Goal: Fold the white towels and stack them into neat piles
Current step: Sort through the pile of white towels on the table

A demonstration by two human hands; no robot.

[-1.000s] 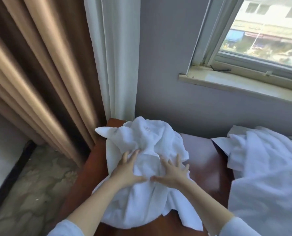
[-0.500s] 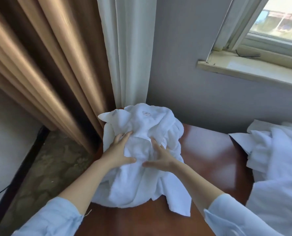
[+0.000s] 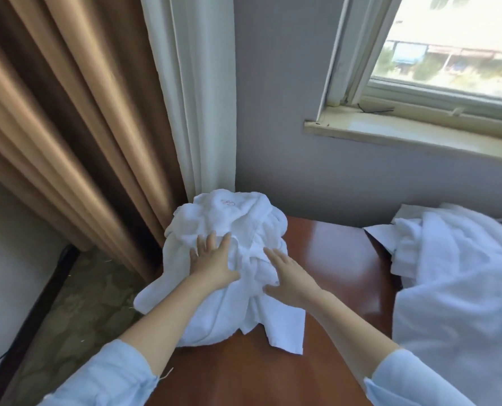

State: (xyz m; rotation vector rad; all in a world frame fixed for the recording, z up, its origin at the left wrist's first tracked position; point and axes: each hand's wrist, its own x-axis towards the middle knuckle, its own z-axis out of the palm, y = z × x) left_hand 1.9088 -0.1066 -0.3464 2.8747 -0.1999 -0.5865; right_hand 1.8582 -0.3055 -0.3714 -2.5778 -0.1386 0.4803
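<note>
While the rumpled white terry towel (image 3: 229, 259) sits heaped at the table's (image 3: 331, 259) far left corner, the left hand (image 3: 211, 263) and right hand (image 3: 290, 278) lie flat and open on it, gripping nothing. Smoothing outward should flatten its thick, soft folds. More towels (image 3: 455, 273) crowd the right edge.

Hotel room: drapes (image 3: 68, 127), embroidered towels (image 3: 229, 230).
</note>
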